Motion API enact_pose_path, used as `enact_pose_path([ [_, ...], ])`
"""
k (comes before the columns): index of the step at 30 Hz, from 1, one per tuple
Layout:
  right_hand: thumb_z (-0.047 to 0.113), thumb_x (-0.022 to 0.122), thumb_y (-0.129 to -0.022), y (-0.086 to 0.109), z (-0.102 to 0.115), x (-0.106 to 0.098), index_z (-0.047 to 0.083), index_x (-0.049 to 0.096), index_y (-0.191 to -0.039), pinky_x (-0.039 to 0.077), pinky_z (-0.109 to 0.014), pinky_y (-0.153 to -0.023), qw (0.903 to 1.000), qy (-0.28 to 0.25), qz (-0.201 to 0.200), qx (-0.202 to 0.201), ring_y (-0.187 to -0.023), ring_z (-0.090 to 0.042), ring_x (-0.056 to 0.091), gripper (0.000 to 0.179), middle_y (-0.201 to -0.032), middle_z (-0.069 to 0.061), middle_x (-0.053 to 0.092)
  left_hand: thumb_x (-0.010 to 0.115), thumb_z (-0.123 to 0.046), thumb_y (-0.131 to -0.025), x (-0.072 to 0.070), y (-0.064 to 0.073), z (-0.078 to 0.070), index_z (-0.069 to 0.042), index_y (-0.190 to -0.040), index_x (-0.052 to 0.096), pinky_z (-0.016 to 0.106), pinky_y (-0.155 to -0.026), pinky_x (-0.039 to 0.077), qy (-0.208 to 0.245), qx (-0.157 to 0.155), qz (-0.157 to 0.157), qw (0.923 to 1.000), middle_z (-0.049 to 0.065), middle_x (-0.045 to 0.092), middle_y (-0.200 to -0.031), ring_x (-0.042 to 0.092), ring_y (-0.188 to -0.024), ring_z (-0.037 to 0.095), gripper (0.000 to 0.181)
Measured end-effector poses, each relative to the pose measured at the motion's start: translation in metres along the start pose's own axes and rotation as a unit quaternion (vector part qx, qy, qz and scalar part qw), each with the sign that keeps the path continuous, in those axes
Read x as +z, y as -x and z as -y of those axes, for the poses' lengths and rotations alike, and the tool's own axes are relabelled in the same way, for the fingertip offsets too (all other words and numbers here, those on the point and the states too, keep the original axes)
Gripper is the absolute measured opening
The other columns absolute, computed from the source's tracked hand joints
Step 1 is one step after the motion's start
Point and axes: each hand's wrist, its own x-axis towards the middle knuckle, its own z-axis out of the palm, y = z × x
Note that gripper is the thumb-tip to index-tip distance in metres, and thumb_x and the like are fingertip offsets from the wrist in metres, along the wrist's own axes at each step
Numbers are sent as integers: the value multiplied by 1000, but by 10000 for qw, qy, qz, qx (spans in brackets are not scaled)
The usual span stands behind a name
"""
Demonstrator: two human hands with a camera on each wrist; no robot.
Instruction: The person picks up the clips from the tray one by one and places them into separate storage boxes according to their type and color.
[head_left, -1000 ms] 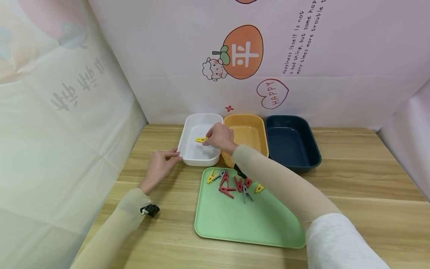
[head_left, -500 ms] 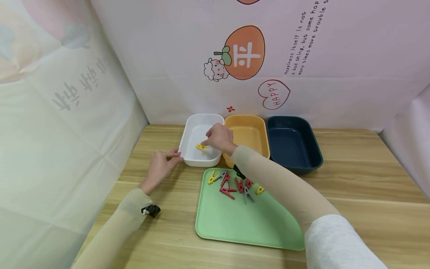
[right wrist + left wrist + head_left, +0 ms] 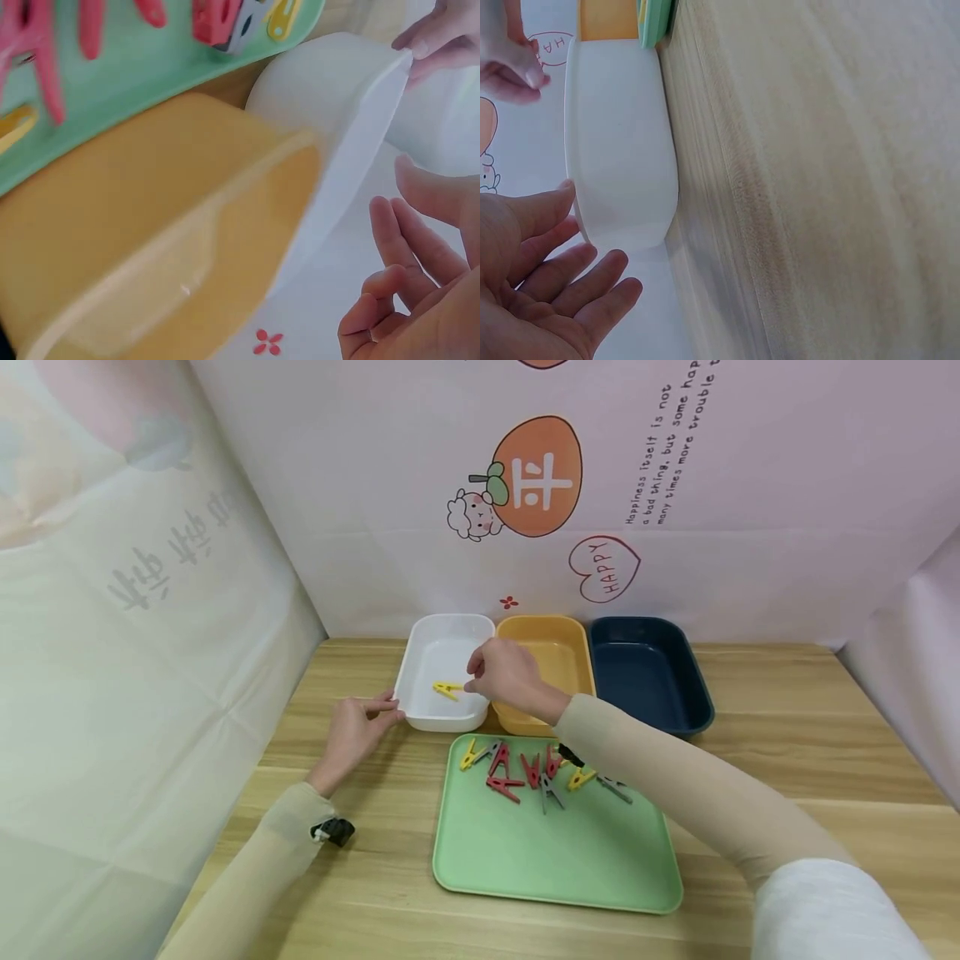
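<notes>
Yellow clothespin now loose in white bin; right hand has let go, drawn rightward, thumb and fingers apart. Left hand pinches bin's rim. One seemingly placed; other clothespins on green tray.

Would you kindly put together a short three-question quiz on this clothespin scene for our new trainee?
1. Multiple choice: in which bin does a yellow clothespin lie?
a) the orange one
b) the white one
c) the dark blue one

2. True or false: the right hand is gripping a clothespin.

3. Short answer: which clothespin colours show on the green tray?

Key:
1. b, the white bin.
2. False; the right wrist view shows its thumb and fingertips apart, with nothing between them.
3. Red clothespins, yellow clothespins and gray clothespins.
</notes>
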Motion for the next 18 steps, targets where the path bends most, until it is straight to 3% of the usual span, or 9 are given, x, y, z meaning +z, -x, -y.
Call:
enact_pose_path([
  [4, 24, 89, -88, 17, -3, -9, 8, 81, -103, 51, -32, -75, 9992, 278, 29, -276, -82, -19, 61, 23, -85, 1, 70, 82, -6, -93, -1, 1, 1, 10, -109, 77, 49, -94, 58, 14, -1, -5, 10000, 20, 70, -126, 69, -117, 40, 23],
  [10, 20, 89, -89, 48, -15, -17, 7, 82, -104, 54, -32, -75, 9988, 156, 70, -455, -84, -21, 62, 20, -88, -1, 71, 82, -7, -93, -2, 2, 1, 9, -109, 77, 48, -98, 56, 68, -74, -7, 9999, 20, 70, -126, 68, -120, 39, 23],
  [18, 14, 88, -88, 82, -34, -29, 6, 82, -101, 56, -35, -69, 9977, -92, -343, -580, -86, -23, 64, 16, -90, -2, 72, 81, -9, -94, -4, 1, 1, 9, -110, 77, 46, -93, 59, -1, -58, 94, 9999, 20, 69, -129, 68, -119, 39, 24],
])
